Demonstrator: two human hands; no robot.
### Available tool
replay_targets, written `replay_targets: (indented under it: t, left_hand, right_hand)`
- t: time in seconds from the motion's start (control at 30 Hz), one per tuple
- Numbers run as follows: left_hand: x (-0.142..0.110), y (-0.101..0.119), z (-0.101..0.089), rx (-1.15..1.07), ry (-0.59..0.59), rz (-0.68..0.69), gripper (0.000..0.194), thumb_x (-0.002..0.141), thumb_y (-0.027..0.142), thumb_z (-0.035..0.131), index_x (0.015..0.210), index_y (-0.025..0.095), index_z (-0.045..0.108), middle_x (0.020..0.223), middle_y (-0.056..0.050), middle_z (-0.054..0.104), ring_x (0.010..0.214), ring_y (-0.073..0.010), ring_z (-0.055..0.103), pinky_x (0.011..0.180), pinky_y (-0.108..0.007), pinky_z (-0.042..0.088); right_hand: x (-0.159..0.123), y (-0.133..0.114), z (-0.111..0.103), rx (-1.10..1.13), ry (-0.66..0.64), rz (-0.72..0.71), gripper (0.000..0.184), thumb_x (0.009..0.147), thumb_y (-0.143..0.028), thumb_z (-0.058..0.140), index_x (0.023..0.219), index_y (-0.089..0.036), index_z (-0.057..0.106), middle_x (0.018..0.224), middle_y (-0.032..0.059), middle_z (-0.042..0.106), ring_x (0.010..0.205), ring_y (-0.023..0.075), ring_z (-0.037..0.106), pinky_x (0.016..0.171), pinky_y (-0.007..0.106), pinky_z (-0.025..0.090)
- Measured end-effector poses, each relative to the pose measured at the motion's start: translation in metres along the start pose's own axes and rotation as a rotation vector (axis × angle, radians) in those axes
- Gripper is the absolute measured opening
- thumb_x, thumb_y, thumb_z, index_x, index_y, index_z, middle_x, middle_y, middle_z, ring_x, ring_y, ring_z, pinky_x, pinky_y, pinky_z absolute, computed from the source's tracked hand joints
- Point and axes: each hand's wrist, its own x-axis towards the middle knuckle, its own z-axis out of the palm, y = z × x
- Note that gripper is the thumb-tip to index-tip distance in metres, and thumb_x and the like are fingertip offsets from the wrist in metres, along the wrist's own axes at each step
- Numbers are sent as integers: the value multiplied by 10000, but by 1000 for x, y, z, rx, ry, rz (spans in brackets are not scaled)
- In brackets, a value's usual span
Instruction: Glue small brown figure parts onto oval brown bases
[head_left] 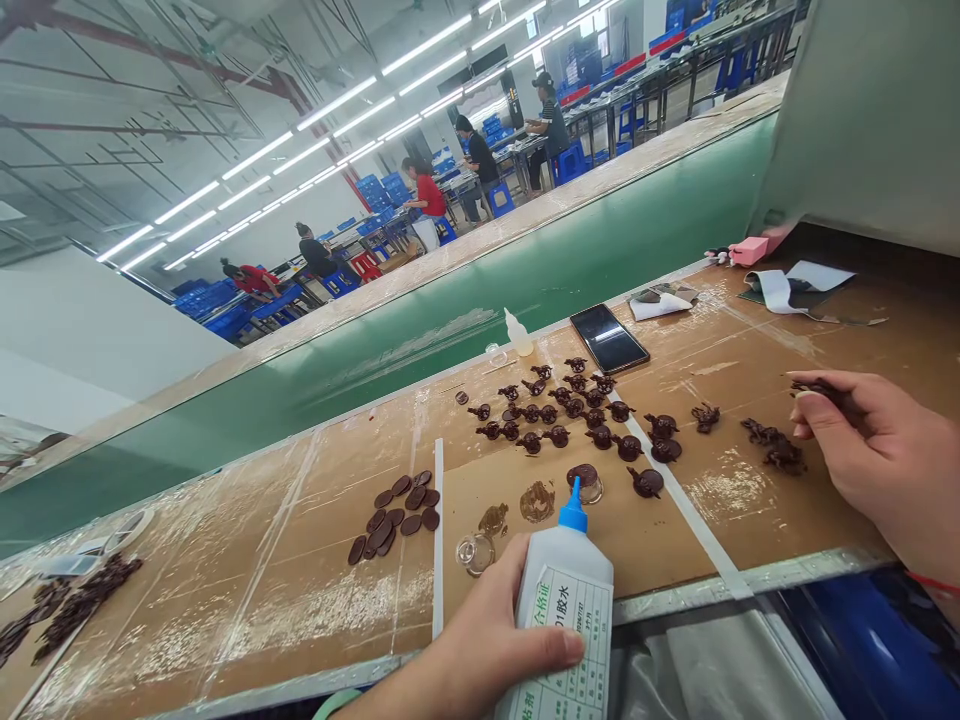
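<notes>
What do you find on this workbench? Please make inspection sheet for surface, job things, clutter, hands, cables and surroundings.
Surface: taped brown cardboard with whitish smears, beside a green side panel.
Job things: dark brown moulded pieces, flat dark discs, white glue bottle.
Clutter: phone, small dropper bottle, clear cap, pink sponge, papers.
Hands: left hand grips the white glue bottle; right hand pinches a dark piece.
Cables: nothing seen.
Surroundings: co-workers at benches, blue crates.
</notes>
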Motion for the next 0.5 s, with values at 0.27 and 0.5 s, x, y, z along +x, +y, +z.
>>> replay_targets:
  t: [0.27,0.5]
  left_hand:
    - [3,-2,1,-47,-17,-9,713,665,441,864,1273,188,590,985,-28,632,903,-229,571,787,-333,471]
    - [3,1,3,-97,-11,4,674,669,418,858,1247,184,601,1014,-40,640,942,-242,580,818,-345,475]
  right_hand:
    - [0,4,2,-15,-12,-22,399,873,-485,597,1170,-258,738,756,18,712,699,223,705,690,348,525]
    - [0,9,0,-70,-13,-112,354,923,-473,573,1166,-270,732,779,16,730,706,227,724,677,347,514]
